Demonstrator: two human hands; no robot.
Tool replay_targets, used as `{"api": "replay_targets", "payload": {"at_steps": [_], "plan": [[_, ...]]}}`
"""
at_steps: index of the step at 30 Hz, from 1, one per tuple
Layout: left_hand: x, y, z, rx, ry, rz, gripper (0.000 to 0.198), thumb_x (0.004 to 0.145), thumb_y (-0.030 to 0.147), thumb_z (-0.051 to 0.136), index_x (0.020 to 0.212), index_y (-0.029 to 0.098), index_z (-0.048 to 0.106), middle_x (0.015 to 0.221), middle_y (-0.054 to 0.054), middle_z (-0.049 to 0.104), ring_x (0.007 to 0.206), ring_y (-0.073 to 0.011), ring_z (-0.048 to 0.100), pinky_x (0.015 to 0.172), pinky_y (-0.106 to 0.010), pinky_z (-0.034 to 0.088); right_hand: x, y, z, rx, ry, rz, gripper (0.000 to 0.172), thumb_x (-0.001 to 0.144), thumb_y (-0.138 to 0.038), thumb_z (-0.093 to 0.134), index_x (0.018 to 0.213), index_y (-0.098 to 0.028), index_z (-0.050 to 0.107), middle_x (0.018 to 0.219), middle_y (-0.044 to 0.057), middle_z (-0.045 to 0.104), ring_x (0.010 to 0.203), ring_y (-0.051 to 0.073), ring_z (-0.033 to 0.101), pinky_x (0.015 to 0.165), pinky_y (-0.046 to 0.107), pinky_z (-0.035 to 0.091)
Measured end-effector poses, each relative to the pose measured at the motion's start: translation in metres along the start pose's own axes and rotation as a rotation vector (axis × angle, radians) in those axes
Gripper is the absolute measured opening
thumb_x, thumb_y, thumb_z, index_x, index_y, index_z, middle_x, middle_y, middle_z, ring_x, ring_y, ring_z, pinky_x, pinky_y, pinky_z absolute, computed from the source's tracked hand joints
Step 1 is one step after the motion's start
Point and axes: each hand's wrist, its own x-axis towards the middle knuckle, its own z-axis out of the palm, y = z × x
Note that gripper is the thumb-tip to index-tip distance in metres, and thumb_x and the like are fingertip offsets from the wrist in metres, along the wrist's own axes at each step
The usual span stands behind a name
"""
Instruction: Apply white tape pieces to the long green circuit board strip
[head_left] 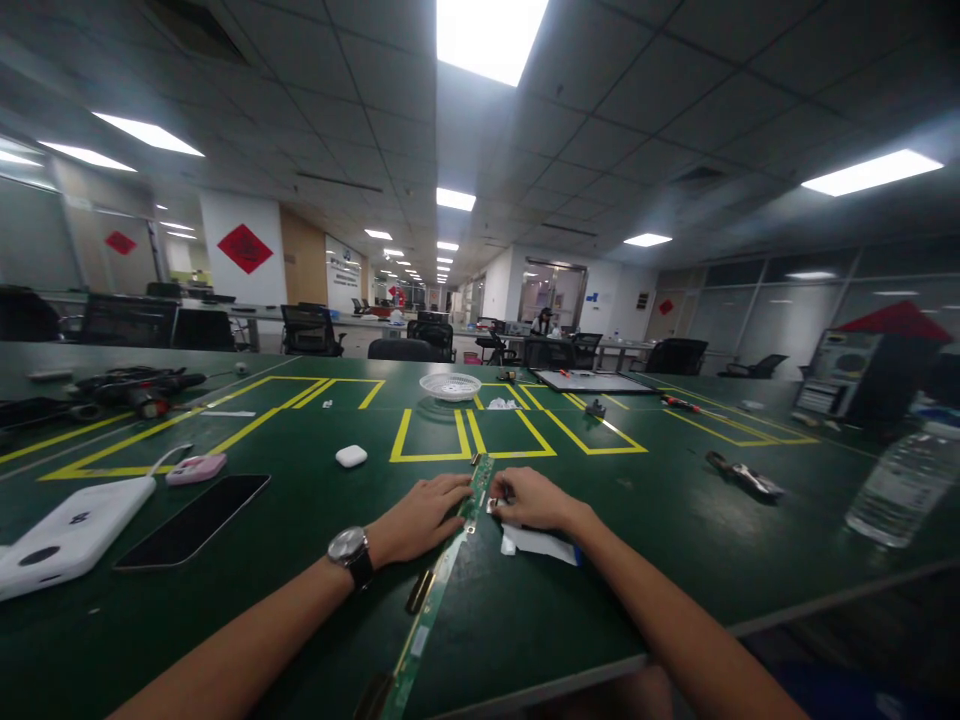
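Note:
A long, narrow green circuit board (421, 640) runs from the near table edge up between both hands. Stretched out flat, the fingers of my left hand (424, 515) rest against the board's left side near its far end. My right hand (534, 500) is curled at the board's right side, thumb and fingers pinched together. A small whitish bit shows at those fingertips, too small to name. Under and beside my right hand lies a white strip of paper or film (541, 545) with a blue end.
To the left are a phone (196, 520), a white power bank (75, 530), a pink case (196, 468) and a white earbud case (351, 456). Ahead stands a white woven basket (450, 386). On the right are a water bottle (904, 490) and a dark tool (744, 477).

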Motion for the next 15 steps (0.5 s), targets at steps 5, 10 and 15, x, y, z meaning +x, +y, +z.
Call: {"api": "replay_targets", "payload": {"at_steps": [5,10,15], "plan": [[0.001,-0.004,0.006,-0.029,-0.080,-0.046,0.041,0.101,0.037,0.039,0.140,0.025,0.045,0.150,-0.007,0.041,0.139,-0.0236,0.036,0.109,-0.041,0.030,0.001,-0.008,0.006,-0.083,0.083,0.065,0.016,0.076,-0.031,0.065,0.086,-0.019,0.067,0.083,0.003,0.067,0.072,0.014,0.057,0.063,0.023,0.034],[0.002,-0.003,0.005,-0.011,-0.082,-0.046,0.041,0.101,0.038,0.039,0.139,0.024,0.046,0.151,-0.008,0.041,0.140,-0.0227,0.035,0.110,-0.042,0.028,0.002,-0.015,0.009,-0.107,0.113,0.083,0.014,0.076,-0.031,0.063,0.083,-0.019,0.069,0.082,0.004,0.068,0.073,0.016,0.059,0.063,0.024,0.035],[0.003,-0.004,0.005,-0.047,-0.086,-0.041,0.041,0.100,0.036,0.041,0.139,0.025,0.046,0.151,-0.007,0.040,0.140,-0.0239,0.035,0.110,-0.043,0.028,0.003,-0.015,0.009,-0.035,0.111,0.064,0.013,0.077,-0.028,0.063,0.080,-0.018,0.070,0.079,0.004,0.070,0.071,0.016,0.061,0.063,0.023,0.039]]}}
